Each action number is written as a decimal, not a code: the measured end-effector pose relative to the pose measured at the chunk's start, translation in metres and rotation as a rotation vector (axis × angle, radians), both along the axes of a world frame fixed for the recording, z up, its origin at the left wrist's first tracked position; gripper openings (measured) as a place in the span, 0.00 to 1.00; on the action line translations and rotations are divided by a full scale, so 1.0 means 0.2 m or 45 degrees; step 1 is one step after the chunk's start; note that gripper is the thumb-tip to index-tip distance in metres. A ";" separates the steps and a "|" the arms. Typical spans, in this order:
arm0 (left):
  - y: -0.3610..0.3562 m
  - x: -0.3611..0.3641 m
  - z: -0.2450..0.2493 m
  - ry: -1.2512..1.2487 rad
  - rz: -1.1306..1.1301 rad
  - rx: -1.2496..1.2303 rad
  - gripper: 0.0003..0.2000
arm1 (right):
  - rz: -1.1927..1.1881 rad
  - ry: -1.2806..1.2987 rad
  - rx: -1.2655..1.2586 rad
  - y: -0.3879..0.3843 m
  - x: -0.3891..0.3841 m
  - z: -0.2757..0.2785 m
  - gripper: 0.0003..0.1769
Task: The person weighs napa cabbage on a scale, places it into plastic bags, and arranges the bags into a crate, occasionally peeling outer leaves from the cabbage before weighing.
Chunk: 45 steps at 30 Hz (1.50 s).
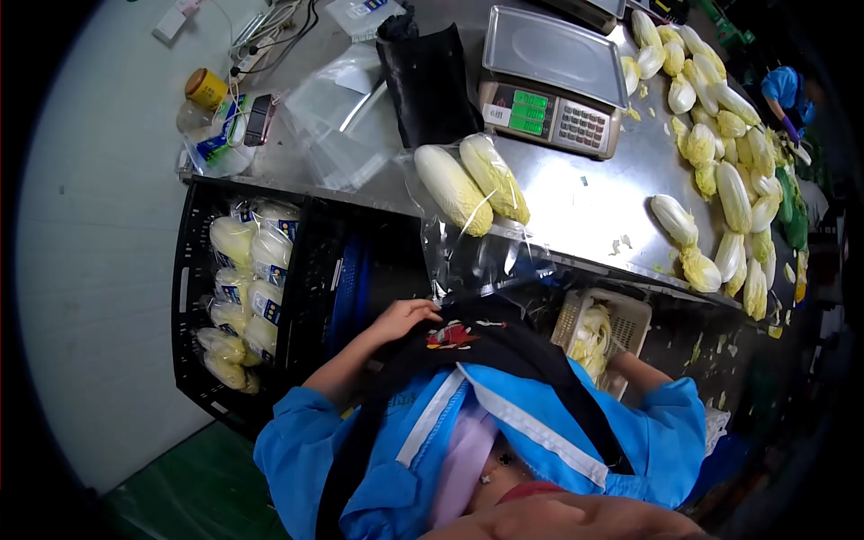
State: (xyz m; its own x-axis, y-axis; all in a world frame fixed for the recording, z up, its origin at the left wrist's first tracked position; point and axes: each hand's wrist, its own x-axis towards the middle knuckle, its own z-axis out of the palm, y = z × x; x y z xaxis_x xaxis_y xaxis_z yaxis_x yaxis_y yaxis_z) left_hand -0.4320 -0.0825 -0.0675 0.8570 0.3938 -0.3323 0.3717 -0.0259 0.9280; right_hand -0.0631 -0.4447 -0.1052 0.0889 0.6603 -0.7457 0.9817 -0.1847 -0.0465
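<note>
My left hand (410, 318) is in front of my apron, its fingers together at the lower corner of a clear plastic bag (463, 265). The bag hangs over the table edge and reaches up around two napa cabbages (453, 189) that lie side by side on the metal table. My right hand (621, 363) is low at the side of a beige plastic basket (630, 315), with its fingers mostly hidden. Pale cabbage leaves (591, 342) lie inside that basket.
A digital scale (553, 85) stands behind the cabbages, with loose cabbages (733, 193) piled to its right. A black crate (189, 297) at left holds bagged cabbages (261, 252). Plastic bags (337, 121) and a phone (259, 120) lie on the table. Another person (787, 94) is at far right.
</note>
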 end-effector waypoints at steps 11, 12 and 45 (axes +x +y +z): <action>0.17 0.42 0.17 0.151 0.045 0.977 0.13 | 0.124 0.702 1.380 1.41 -0.01 0.36 0.07; 0.22 0.45 0.21 -0.008 0.672 0.102 0.22 | -0.514 0.959 1.238 1.45 0.01 0.35 0.11; 0.12 -0.98 0.65 -1.195 1.796 -0.189 0.36 | -0.046 1.918 0.423 2.30 -1.02 0.93 0.42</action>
